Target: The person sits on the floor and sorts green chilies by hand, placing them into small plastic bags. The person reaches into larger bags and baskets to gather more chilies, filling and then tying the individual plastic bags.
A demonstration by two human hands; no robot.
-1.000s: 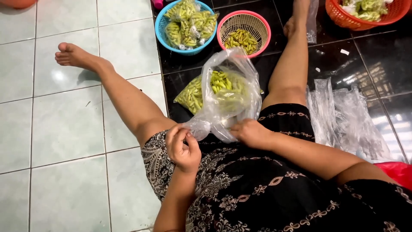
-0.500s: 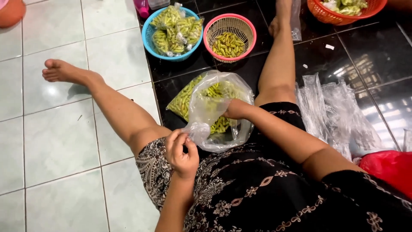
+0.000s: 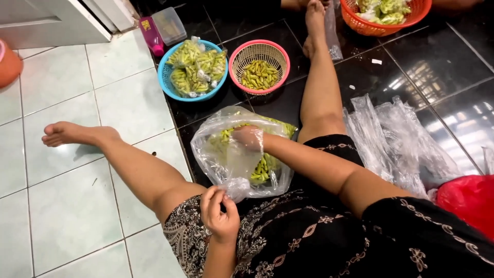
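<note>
Two bare hands work one large clear plastic bag of small green chillies (image 3: 242, 154), which lies on the dark tiled floor (image 3: 453, 67) between the outstretched legs of a person sitting there in a black patterned garment. The left hand (image 3: 220, 213), near the person's lap, is closed on the gathered mouth of the bag, apparently to hold it up and open; the right hand (image 3: 248, 138) is pushed inside the bag among the chillies, seen through the film, though whether its fingers are closed on any cannot be told. Farther away, within arm's reach, sit a round blue plastic basket (image 3: 172, 87) heaped with small filled and sealed bags of chillies, and just to its right a round pink plastic basket (image 3: 280, 56) with loose chillies in the bottom. To the right of the right leg lies a loose pile of empty clear plastic bags (image 3: 396, 139), handy for that hand. A red plastic bag (image 3: 465, 201) sits at the near right edge, and an orange plastic basket (image 3: 411, 18) of green produce at the far right.
</note>
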